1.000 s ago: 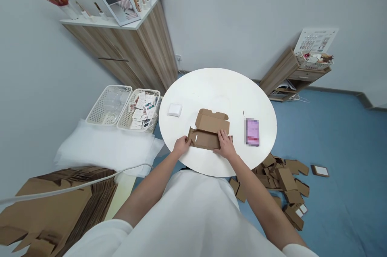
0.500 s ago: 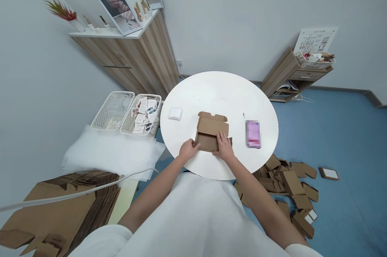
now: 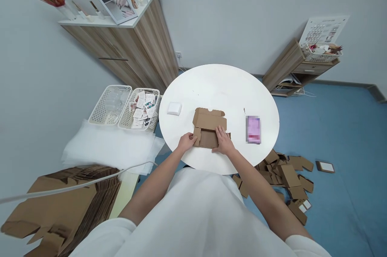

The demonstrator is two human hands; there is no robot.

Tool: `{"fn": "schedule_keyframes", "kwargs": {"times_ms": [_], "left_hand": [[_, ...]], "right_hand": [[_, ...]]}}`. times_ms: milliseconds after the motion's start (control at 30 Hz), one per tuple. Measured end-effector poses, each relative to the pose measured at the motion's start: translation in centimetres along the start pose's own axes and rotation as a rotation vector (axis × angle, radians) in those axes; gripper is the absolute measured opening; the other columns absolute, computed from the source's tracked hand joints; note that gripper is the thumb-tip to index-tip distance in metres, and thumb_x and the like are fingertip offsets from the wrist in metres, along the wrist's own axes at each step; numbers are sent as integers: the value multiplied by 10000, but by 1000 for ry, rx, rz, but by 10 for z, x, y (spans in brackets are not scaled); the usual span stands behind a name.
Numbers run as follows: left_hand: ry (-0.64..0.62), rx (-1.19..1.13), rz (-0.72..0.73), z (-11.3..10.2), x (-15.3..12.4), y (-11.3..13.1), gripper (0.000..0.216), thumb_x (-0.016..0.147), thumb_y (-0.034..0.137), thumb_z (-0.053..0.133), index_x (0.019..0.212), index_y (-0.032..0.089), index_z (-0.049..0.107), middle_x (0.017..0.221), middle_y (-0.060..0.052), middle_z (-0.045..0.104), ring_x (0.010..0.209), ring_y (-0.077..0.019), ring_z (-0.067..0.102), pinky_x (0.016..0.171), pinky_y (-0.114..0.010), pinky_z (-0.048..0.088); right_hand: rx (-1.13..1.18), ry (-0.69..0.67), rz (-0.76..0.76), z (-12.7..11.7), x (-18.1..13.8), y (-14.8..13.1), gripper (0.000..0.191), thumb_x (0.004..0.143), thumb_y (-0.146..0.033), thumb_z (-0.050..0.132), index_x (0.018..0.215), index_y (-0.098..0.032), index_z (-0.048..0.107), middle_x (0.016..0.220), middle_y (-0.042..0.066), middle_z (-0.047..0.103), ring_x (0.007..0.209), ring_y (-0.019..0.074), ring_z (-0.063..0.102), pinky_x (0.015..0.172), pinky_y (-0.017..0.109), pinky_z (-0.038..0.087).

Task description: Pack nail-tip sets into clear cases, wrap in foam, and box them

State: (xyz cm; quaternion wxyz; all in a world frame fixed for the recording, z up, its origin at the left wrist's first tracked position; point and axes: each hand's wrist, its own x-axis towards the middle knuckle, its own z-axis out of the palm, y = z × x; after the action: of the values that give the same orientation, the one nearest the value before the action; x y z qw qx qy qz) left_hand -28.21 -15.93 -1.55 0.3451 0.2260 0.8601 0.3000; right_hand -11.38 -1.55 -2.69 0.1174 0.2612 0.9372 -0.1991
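A small brown cardboard box [image 3: 209, 138], partly folded, lies on the round white table [image 3: 223, 83] with its lid flap tipped back, away from me. At its left end my left hand [image 3: 186, 142] pinches the side flap, which leans inward over the box floor. My right hand [image 3: 224, 141] rests over the right end, fingers reaching inside and thumb at the near edge. A small white stack of pads or cards [image 3: 174, 108] sits on the table's left. Over on the right is a pink-purple packet [image 3: 253, 129], its print blurred out.
White baskets, one with cards and small packets [image 3: 142, 109], stand at left beside translucent sheets [image 3: 109, 144] and stacked flat cardboard [image 3: 66, 200]. A cable [image 3: 90, 182] crosses there. Folded boxes [image 3: 287, 180] lie on the floor at right. Cabinets [image 3: 121, 47] stand behind.
The box's left side flap has come inward under my left hand and now shows over the floor of the box. My right hand stays at the right end. The camera view has shifted slightly.
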Motion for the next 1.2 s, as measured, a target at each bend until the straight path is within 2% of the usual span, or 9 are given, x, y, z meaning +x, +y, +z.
{"fn": "schedule_keyframes", "kwargs": {"times_ms": [200, 400, 533, 633, 733, 800, 900, 1000, 1200], "left_hand": [[-28, 154, 36, -1, 8, 1, 195, 720, 323, 541, 843, 188, 613, 828, -65, 666, 777, -204, 595, 634, -247, 389], [-102, 268, 32, -1, 16, 3, 99, 712, 243, 527, 759, 185, 591, 798, -74, 652, 781, -224, 595, 629, -263, 390], [-29, 396, 36, 7, 17, 5, 79, 708, 182, 518, 756, 166, 579, 798, -111, 628, 799, -259, 589, 655, -297, 394], [-2, 401, 55, 11, 13, 5, 114, 738, 195, 495, 794, 156, 586, 797, -117, 617, 799, -262, 584, 676, -313, 400], [-4, 329, 132, 6, 3, 2, 268, 767, 307, 499, 976, 157, 574, 907, -112, 610, 886, -252, 566, 740, -316, 406], [40, 310, 234, 0, -6, 1, 529, 734, 420, 548, 1190, 166, 464, 1123, -129, 543, 1053, -261, 493, 851, -327, 375], [35, 433, 464, -7, -13, 4, 888, 622, 519, 639, 1351, 172, 268, 1383, -150, 303, 1263, -307, 268, 1016, -380, 212], [-78, 558, 656, -7, -7, 12, 1028, 537, 524, 698, 1376, 171, 219, 1441, -143, 198, 1323, -336, 113, 1059, -424, 73], [-169, 712, 643, 1, 10, 16, 1070, 524, 567, 677, 1385, 159, 189, 1435, -144, 226, 1334, -319, 101, 1062, -452, 44]], "right_hand": [[-83, -57, -79, -10, -1, 5, 1254, 499, -600, 666, 1390, -114, -70, 1471, 153, 22, 1345, 290, -62, 1053, 490, 72], [-121, -92, -129, -15, 2, 10, 1196, 538, -619, 627, 1395, -141, -56, 1475, 135, 20, 1346, 295, -50, 1047, 493, 80], [-117, -102, -94, -15, 3, 7, 1130, 584, -577, 616, 1398, -151, -42, 1477, 123, 6, 1347, 293, -46, 1041, 507, 80], [-112, -103, -82, -16, 4, 6, 1102, 602, -544, 621, 1399, -150, -30, 1477, 123, 19, 1349, 286, -33, 1041, 507, 79], [-114, -101, -85, -18, 5, 5, 1089, 604, -528, 627, 1400, -162, -21, 1478, 118, 14, 1349, 284, -26, 1040, 513, 75], [-117, -100, -89, -20, 5, 6, 1096, 598, -527, 633, 1401, -166, -21, 1478, 116, 15, 1349, 284, -25, 1039, 519, 75], [-122, -103, -106, -21, 6, 9, 1128, 580, -554, 637, 1400, -163, -32, 1476, 127, 30, 1348, 287, -29, 1037, 528, 67], [-133, -112, -148, -22, 7, 12, 1172, 552, -593, 640, 1399, -157, -43, 1475, 131, 30, 1347, 294, -30, 1036, 538, 48], [-40, -79, -247, -30, 4, 22, 1144, 550, -631, 622, 1405, -171, 16, 1472, 133, 68, 1346, 310, 5, 1041, 543, 43]]}}
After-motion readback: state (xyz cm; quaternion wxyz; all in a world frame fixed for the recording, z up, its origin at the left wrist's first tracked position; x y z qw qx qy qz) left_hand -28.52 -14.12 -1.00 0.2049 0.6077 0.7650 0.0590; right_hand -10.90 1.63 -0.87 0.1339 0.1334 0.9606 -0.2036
